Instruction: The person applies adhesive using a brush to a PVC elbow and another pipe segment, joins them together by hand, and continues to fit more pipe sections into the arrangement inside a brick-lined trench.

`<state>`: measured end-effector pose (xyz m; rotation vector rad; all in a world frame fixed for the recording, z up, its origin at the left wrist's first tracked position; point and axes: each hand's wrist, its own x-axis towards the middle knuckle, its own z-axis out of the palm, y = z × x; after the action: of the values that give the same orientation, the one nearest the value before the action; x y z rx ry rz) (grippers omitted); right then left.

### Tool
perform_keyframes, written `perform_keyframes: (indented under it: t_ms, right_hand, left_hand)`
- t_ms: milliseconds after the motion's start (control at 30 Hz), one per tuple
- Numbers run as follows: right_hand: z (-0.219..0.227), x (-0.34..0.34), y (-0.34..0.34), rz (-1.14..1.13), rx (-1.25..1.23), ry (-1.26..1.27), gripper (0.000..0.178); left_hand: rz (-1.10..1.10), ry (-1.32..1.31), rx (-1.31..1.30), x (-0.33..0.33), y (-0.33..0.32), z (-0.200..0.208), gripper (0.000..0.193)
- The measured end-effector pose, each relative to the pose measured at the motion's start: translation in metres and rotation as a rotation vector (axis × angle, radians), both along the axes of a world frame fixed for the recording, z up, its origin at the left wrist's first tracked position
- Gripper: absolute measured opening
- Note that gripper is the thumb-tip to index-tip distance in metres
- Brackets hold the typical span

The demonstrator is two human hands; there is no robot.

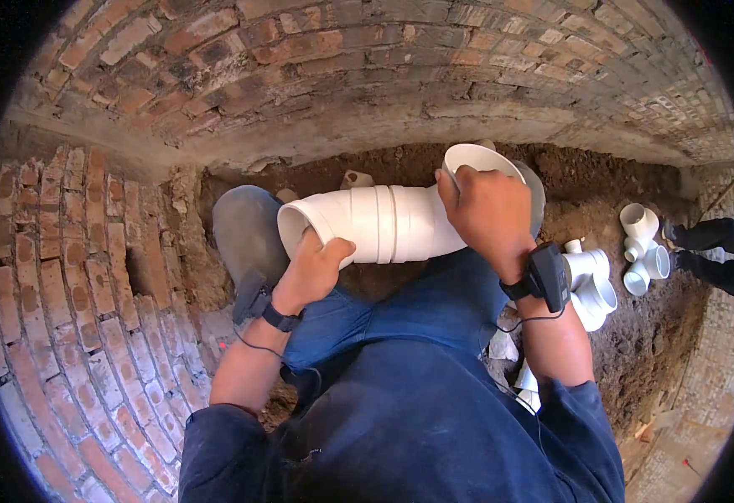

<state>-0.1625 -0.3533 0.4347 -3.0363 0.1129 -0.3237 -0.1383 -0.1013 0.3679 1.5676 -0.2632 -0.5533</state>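
Two white plastic pipe elbows [375,223], joined end to end, lie across my knees with an open mouth at each end. My left hand [312,270] is closed on the rim of the left mouth, its fingers reaching inside and the thumb on the outer wall. At the other end my right hand [494,211] grips the near side of the right mouth, with fingertips curled over into the opening. A seam ring runs round the middle, where the two elbows meet.
White branched pipe fittings [589,285] lie on the dirt to my right, with more fittings [642,243] farther off. Another person's dark-clad legs [715,243] are at the far right. Brick walls rise on the left [65,285] and ahead [342,75]. A white pipe piece [528,394] lies beside my right hip.
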Motion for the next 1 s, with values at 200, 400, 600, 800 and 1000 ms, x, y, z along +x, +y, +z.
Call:
perform_keyframes:
  t_ms: [200, 400, 600, 800, 1000]
  right_hand:
    - [0.000, 0.009, 0.003, -0.024, -0.024, 0.030, 0.045]
    - [0.003, 0.009, -0.004, -0.016, -0.080, 0.052, 0.046]
    - [0.000, 0.015, 0.000, -0.015, -0.106, 0.045, 0.045]
    - [0.004, 0.026, 0.005, 0.011, -0.127, 0.029, 0.044]
    - [0.004, 0.011, 0.010, 0.007, -0.073, 0.084, 0.045]
  left_hand:
    - [0.020, -0.260, 0.008, -0.007, -0.001, -0.008, 0.030]
    - [-0.071, -0.432, 0.084, -0.009, 0.000, -0.010, 0.028]
    - [-0.034, -0.436, 0.110, -0.015, -0.005, -0.006, 0.027]
    - [-0.065, -0.620, 0.185, -0.015, 0.008, -0.023, 0.028]
    - [-0.025, -0.448, 0.083, -0.018, 0.009, -0.011, 0.033]
